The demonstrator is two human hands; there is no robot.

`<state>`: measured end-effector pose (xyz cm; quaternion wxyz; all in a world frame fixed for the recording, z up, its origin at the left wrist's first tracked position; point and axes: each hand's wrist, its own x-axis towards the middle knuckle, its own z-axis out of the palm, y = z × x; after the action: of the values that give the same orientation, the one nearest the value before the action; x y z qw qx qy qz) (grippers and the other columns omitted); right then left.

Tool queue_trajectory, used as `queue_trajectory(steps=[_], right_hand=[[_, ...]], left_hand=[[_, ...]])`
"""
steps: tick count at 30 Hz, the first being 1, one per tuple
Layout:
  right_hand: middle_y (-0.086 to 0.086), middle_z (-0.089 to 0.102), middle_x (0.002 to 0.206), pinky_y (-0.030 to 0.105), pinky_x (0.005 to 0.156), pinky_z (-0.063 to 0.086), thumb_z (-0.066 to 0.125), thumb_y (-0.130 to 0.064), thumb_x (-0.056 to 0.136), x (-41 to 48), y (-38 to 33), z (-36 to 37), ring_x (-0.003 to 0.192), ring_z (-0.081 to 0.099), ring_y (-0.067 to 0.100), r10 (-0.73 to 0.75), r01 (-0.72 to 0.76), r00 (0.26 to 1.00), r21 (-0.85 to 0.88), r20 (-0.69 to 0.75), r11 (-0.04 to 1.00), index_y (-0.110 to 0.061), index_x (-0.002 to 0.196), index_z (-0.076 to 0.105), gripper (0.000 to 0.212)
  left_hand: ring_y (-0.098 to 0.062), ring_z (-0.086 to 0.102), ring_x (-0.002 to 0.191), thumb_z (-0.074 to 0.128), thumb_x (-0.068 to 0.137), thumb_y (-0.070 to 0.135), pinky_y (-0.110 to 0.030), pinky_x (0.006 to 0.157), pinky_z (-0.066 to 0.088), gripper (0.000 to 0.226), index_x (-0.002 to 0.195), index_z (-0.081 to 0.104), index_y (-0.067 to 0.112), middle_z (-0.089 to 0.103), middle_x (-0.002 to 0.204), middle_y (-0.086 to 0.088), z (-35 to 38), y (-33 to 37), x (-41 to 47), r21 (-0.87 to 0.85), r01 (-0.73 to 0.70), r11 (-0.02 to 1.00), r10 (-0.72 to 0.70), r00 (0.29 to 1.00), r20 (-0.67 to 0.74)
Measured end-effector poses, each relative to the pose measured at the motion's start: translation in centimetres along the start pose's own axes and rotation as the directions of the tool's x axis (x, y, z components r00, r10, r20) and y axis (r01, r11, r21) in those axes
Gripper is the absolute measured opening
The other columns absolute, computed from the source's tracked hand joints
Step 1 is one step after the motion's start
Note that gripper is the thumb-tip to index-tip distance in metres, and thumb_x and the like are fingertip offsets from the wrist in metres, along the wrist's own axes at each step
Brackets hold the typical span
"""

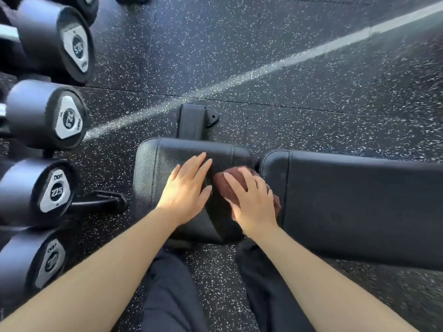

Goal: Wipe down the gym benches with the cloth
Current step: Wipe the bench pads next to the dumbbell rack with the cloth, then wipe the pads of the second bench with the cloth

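Left hand (185, 190) flat, fingers straight, on bench seat (153, 168); right hand (254, 202) presses brown cloth (225, 185), fingers spread.

Both bare forearms reach forward and slightly inward from the bottom corners, wrists fairly straight, so the two hands lie close side by side without touching. The left hand (185, 188) lies palm down on the bench (153, 168), its fingers straight and a little spread, the thumb out to its right. The right hand (254, 202) rests palm down on top of the bunched cloth (224, 185), fingers spread and gently bent over it; they seem to press on it rather than clutch it, though the palm hides most of the contact.
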<state>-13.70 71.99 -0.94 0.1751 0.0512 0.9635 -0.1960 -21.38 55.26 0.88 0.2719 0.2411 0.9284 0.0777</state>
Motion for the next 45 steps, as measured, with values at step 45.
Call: queue_trajectory(steps=[45], right_hand=[[0.004,0.039,0.136,0.044,0.099,0.039,0.053,-0.041,0.091,-71.8,-1.4,-11.8,0.118,0.041,0.030,0.925,-0.260,-0.378,0.954,0.043,-0.150,-0.028,0.137,0.041,0.049]], left_hand=[[-0.029,0.034,0.134,0.040,0.095,0.036,-0.047,0.109,0.028,0.052,0.142,0.032,0.014,0.036,0.147,-0.006,-1.4,57.5,-42.8,0.090,-0.979,-0.185,0.796,-0.095,0.598]])
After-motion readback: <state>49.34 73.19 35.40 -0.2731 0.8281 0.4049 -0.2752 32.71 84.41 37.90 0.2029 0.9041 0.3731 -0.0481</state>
